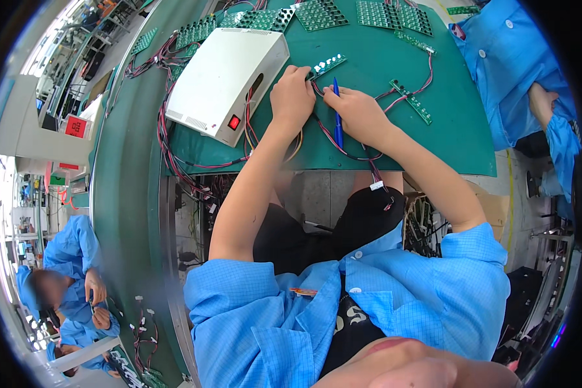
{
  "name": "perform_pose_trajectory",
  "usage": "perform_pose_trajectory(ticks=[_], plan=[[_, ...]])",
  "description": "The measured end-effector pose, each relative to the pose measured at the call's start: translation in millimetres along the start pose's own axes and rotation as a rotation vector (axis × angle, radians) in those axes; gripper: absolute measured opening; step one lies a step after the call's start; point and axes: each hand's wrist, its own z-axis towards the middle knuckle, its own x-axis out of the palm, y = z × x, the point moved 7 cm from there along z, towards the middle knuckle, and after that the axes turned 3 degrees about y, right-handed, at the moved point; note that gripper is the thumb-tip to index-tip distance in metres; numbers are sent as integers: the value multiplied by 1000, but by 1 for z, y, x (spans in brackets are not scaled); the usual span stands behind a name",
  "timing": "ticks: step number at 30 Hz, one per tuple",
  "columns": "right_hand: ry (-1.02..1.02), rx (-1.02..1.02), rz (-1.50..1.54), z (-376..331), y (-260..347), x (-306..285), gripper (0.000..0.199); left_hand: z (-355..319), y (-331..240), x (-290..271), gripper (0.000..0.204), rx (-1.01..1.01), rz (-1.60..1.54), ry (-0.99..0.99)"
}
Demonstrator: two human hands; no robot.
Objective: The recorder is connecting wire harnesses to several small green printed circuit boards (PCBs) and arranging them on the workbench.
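My left hand (pixel 293 97) is closed on the left end of a narrow green circuit board (pixel 328 66) with a row of white parts. Its fingertips cover that end of the board. Thin dark and red wires run from there toward my right hand (pixel 359 115), whose fingers are closed. A blue pen (pixel 338 126) crosses these fingers, its long axis pointing away from me. The fingertips are close to the wires; whether they also pinch them I cannot tell. Just left of my hands stands a white box (pixel 223 81) with a lit red switch (pixel 234 121).
Green board panels (pixel 321 14) line the mat's far edge. Two more wired strips, one nearer (pixel 410 102) and one farther (pixel 415 43), lie at right. A white connector (pixel 376 185) hangs over the front edge. Co-workers in blue sit at right (pixel 517 58) and lower left (pixel 71 249).
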Motion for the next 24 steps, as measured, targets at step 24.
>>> perform_pose_trajectory(ticks=[24], plan=[[-23,-10,-59,-2,5,3,36,2,-4,-1,51,-15,149,47]])
